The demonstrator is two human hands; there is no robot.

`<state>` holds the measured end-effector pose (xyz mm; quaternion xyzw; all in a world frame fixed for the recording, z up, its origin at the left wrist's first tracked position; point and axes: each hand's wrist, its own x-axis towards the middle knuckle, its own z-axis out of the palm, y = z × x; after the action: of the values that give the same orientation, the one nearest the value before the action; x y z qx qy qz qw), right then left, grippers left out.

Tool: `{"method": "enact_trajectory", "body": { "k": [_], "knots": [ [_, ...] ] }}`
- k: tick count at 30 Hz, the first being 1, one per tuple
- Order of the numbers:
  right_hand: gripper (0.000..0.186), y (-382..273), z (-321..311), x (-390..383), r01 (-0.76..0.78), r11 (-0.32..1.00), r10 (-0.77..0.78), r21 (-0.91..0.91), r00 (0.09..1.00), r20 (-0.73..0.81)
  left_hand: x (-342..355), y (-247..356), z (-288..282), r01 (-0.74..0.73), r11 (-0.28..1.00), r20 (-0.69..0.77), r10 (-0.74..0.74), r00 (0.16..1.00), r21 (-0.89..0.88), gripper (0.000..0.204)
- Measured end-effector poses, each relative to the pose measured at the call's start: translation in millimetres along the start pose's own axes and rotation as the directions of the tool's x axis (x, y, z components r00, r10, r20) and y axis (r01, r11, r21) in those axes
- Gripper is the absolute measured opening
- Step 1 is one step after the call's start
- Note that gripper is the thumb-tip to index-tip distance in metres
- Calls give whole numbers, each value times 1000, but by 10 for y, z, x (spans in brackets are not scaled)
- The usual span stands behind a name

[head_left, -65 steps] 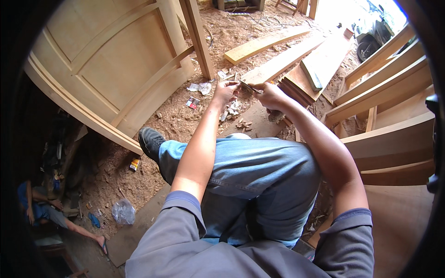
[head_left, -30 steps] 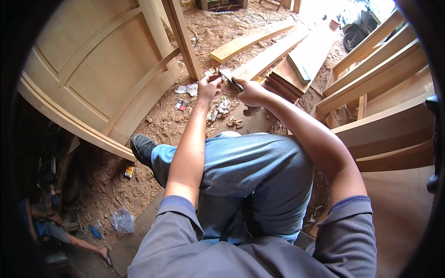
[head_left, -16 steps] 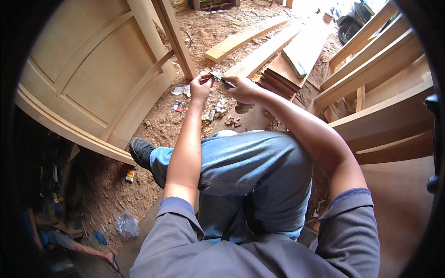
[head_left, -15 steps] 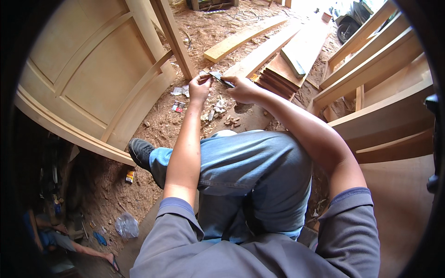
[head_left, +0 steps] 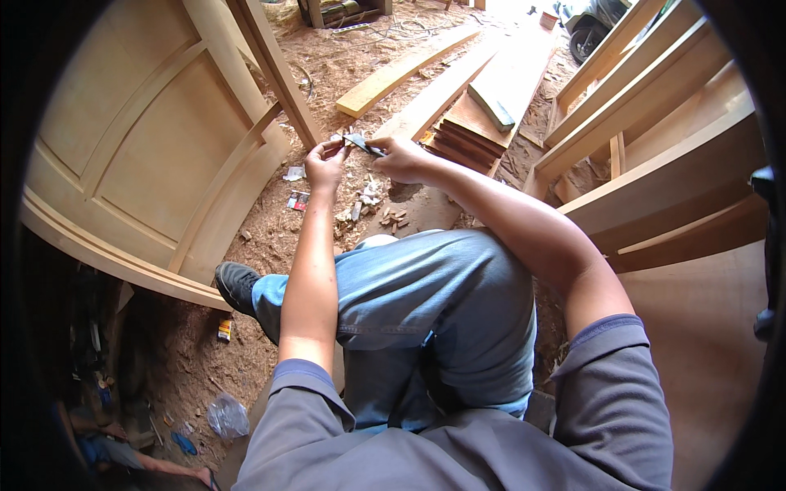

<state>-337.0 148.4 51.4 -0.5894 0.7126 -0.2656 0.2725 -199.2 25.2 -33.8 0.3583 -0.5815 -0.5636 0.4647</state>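
Out over my raised jeans-clad knee (head_left: 434, 270), my right hand (head_left: 397, 161) grips a dark tool with a flat, shiny end (head_left: 360, 142), angled toward my left hand (head_left: 326, 165). My left hand is closed in a pinch at the tool's far end, its fingertips around something too small to make out. Below both hands, wood chips and small offcuts (head_left: 395, 218) lie on the shaving-covered floor.
A panelled wooden door (head_left: 164, 114) stands left, wooden frames (head_left: 622, 114) right. A yellowish plank (head_left: 393, 78) and stacked boards (head_left: 517, 75) lie ahead, a motorbike (head_left: 585, 37) beyond. Another person's leg (head_left: 164, 465) and a clear plastic bag (head_left: 228, 415) are lower left.
Both hands have shifted leftward in the picture, along with much of the scene. My right hand still holds the tool, whose flat end now shows clearly beside my left fingertips.
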Motion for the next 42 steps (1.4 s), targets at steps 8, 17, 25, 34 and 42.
{"method": "enact_trajectory", "body": {
  "k": [8, 17, 25, 34, 42],
  "knots": [
    [48, -86, -17, -58, 2, 998, -2, 63, 1000, 0, 11, -20, -19, 35, 997, 18, -34, 999, -76, 21],
    [57, -27, 23, 2, -25, 991, 14, 131, 997, 82, -49, 132, -14, 144, 989, 18, -143, 990, -19, 18],
    [53, -38, -5, -19, -9, 985, 4, 174, 1000, 30, -87, 250, 4, 246, 962, 106, -234, 966, -118, 21],
    [49, -39, 2, -6, -23, 985, 18, 173, 999, 33, -102, 358, -37, 396, 838, 139, -372, 918, -376, 17],
    [45, -79, -24, -41, -41, 991, 35, 127, 998, 50, -73, 239, -50, 365, 882, 106, -350, 931, -299, 13]
  ]
}}
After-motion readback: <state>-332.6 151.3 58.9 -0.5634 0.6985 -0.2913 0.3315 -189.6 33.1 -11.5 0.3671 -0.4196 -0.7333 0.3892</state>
